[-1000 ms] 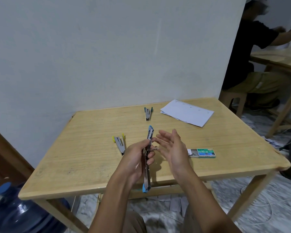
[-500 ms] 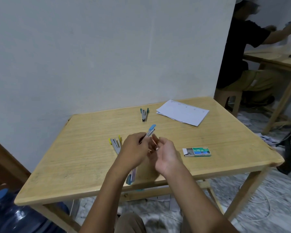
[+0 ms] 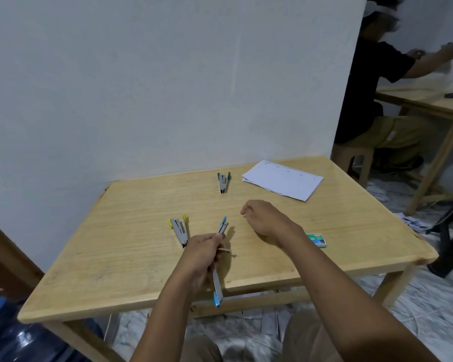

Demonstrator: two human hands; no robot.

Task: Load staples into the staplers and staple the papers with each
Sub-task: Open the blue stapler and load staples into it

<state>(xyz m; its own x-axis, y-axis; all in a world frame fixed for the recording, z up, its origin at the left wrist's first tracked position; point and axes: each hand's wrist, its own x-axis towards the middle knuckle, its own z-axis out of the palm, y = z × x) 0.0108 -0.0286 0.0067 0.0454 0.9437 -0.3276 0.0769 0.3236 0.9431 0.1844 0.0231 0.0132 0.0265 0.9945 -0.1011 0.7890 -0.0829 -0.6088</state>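
Jug (image 3: 19,338) beside table (image 3: 131,231), box (image 3: 319,240) behind forearm (image 3: 311,259)

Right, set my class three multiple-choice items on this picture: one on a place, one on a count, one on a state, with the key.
1. On the table, the papers lie at: A the far right corner; B the near left corner; C the near edge.
2. Staplers on or over this table: A two; B three; C four.
3. The blue stapler is: A shut on the table; B held open in the left hand; C on the papers.
Key: 1 A, beside the far right edge. 2 B, blue, yellow stapler, green stapler. 3 B, the hand wraps its middle.
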